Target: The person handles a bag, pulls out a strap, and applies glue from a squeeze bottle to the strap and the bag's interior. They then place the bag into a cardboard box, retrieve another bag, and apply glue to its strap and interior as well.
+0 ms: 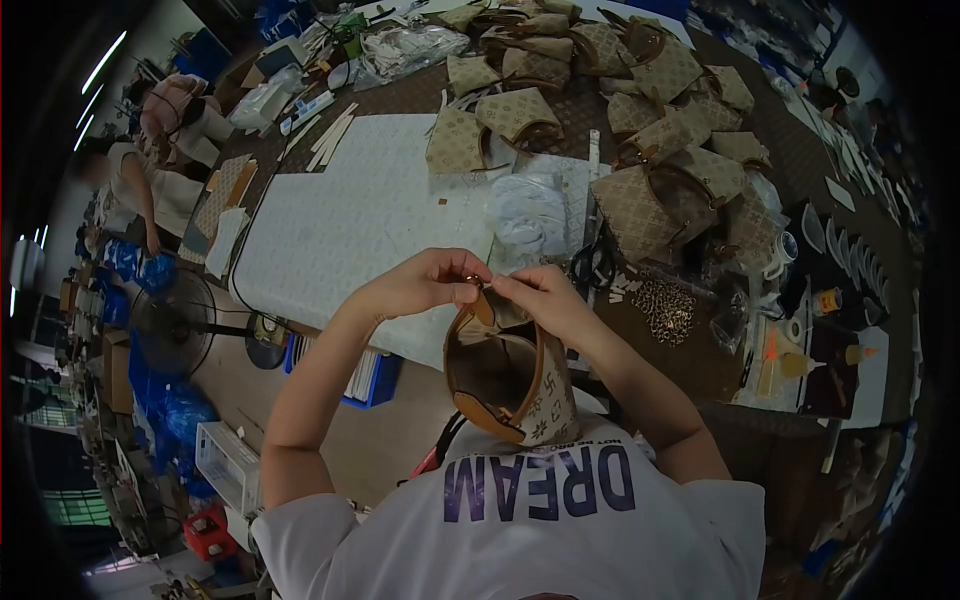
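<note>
A small patterned handbag [556,400] with brown leather trim is held up against my chest, its open mouth facing up. The bag's tan leather tab [484,309] rises from the rim toward my fingertips. My left hand [437,280] is closed in a pinch on a small metal fitting [472,281] at the top of this tab. My right hand [543,298] pinches at the same spot from the other side, fingertips almost touching the left ones. My fingers partly hide the fitting, so its exact shape cannot be made out.
Many similar bags [640,215] are heaped across the table's far side. A pile of metal fittings [665,310], black-handled scissors [594,265] and a plastic-wrapped bundle [528,215] lie nearer. Glue bottles [795,365] stand at right. A fan [175,322] and two people [150,185] are at left.
</note>
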`<state>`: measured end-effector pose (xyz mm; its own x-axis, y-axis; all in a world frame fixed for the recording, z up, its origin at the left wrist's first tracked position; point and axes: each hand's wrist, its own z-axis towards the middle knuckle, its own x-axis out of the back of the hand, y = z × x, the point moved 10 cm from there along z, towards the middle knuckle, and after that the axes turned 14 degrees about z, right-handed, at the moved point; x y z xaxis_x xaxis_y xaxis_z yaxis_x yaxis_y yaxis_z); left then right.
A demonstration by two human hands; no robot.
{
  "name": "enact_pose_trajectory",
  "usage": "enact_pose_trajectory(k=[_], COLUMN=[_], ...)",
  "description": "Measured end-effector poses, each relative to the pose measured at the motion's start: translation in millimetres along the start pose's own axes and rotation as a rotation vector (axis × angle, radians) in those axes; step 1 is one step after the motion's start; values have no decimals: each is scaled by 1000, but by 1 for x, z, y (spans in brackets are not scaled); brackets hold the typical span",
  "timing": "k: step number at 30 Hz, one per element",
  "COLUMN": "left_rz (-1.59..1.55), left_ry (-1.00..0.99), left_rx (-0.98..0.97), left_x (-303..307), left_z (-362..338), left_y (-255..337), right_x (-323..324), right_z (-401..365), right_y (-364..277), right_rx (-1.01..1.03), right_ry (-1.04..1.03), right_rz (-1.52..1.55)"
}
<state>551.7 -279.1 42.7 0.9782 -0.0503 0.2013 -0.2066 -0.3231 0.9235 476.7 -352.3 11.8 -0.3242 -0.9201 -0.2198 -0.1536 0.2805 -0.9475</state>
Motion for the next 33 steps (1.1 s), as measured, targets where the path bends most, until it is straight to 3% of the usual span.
enact_pose_trajectory(k=[15,24,33], left_rz=[406,575,672], left_ry=[249,271,287], left_rx=[-56,-29,-79], left_x=[14,19,24], left_z=[-18,-21,-19], left_y=[19,29,35], right_x=[-11,-14,-26], right_z=[7,14,14], right_y=[-6,-1,-1], right_rx=[102,39,-141], right_ry=[-31,-40,-150], right_rz=[-36,-70,83])
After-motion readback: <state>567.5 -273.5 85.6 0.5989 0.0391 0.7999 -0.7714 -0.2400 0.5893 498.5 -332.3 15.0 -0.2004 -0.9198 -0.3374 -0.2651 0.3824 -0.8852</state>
